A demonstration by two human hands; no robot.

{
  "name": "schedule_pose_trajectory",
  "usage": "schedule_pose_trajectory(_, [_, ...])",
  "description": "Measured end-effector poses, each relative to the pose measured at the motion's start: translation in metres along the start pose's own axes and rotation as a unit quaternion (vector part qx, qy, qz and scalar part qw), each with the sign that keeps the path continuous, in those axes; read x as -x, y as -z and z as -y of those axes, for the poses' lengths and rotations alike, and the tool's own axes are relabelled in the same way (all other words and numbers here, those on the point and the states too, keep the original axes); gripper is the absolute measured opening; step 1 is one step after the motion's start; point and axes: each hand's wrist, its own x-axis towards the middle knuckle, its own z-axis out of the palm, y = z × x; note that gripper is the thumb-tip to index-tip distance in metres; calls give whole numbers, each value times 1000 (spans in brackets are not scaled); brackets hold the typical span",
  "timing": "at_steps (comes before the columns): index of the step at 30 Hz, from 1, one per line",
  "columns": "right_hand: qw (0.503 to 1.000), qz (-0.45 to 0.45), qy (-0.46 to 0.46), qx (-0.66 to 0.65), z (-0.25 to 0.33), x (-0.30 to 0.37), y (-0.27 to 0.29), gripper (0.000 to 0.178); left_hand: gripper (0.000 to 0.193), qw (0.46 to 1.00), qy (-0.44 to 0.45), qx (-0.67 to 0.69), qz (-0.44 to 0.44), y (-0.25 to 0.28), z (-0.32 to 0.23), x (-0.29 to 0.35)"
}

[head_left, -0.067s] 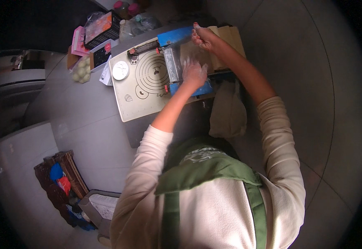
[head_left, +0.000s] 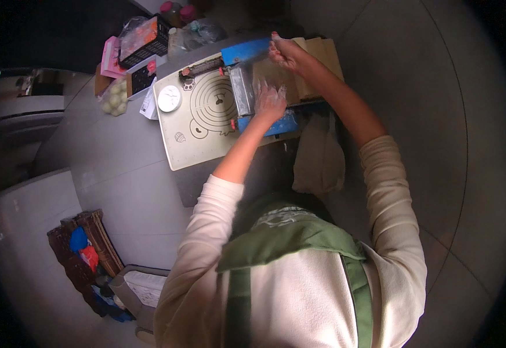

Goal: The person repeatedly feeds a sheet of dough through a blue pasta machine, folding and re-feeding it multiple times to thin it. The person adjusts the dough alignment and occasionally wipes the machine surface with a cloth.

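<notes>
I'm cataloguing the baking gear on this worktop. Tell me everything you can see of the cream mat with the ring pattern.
The cream mat is a thin, flexible-looking sheet, roughly rectangular with rounded corners, lying flat on the worktop. Dark concentric rings are printed at its middle, with small dark figures near its corners. A round white lid-like disc rests on its left part. The left hand presses down just past its right edge, where a grey metal piece overlaps it.
</notes>
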Motion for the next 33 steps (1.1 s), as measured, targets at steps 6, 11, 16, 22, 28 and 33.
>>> schedule_pose_trajectory(6, [999,34,-18,-6,2,5,-2,31,63,996,-73,20,38,-22,35,-17])
schedule_pose_trajectory(11, [999,29,-10,22,2,5,-6,31,49,996,-31,-60,-63,-7,29,-16])
schedule_pose_trajectory(16, [998,39,-32,-23,11,8,1,31,25,953,-264,77,-125,46,-47,32])
schedule_pose_trajectory(22, [999,9,-12,33,8,17,-26,33,29,915,-383,100,80,-54,-72,37])
schedule_pose_trajectory(28, [1000,-20,4,16,19,36,-8,34,38,939,-231,129,218,-31,-102,2])
schedule_pose_trajectory(33, [998,14,-27,-55,22,33,3,34,36,953,-231,142,138,-87,-92,-5])
